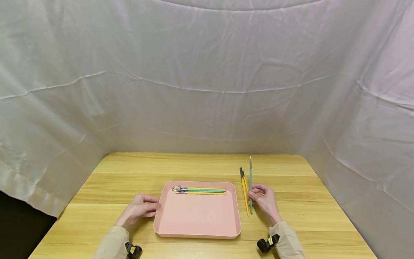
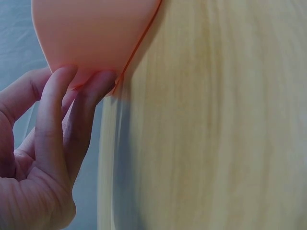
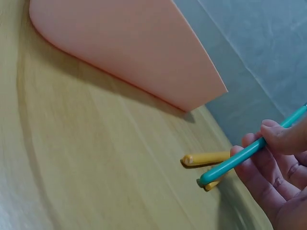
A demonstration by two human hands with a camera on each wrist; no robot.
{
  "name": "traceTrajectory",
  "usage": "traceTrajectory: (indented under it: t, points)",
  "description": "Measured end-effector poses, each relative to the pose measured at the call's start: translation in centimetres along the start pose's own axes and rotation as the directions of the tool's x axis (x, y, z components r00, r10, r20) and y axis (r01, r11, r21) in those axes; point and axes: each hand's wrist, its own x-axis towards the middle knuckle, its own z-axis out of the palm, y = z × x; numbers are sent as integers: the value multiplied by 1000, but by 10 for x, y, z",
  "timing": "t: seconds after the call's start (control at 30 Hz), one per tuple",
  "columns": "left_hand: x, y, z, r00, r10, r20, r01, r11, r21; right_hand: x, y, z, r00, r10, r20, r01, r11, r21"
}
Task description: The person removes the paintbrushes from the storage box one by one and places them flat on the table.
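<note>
A shallow pink tray lies on the table, and my left hand pinches its left rim. In the left wrist view the fingertips are against the tray's outer wall. Just beyond the tray's right side, my right hand holds a green paintbrush between thumb and fingers, bristles pointing away. Two yellow paintbrushes lie right beside it, partly behind the green one; their handle ends show under it in the right wrist view.
Several yellow and green paintbrushes lie side by side along the far end inside the tray, bristles to the left. The wooden table is enclosed by grey fabric at the back and sides.
</note>
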Motion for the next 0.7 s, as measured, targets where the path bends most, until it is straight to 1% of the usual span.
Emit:
traceTrajectory:
  t: [0.1,0.17,0.47,0.6,0.7]
  points:
    - [0,0,0,1000,1,-4,-1,1000,4,1,3,-1,1000,0,-4,0,1000,20]
    - [0,0,0,1000,0,-6,0,1000,0,2,4,-2,1000,-5,-9,5,1000,16]
    - [2,-2,0,1000,-8,-17,8,1000,-15,4,11,-4,998,-6,-65,3,999,-40]
    - [2,-3,0,1000,-12,-22,11,1000,-9,7,16,-5,997,-15,-73,8,995,-95]
    - [2,-2,0,1000,-11,-18,11,1000,-13,8,20,-6,996,-47,-78,34,985,-169]
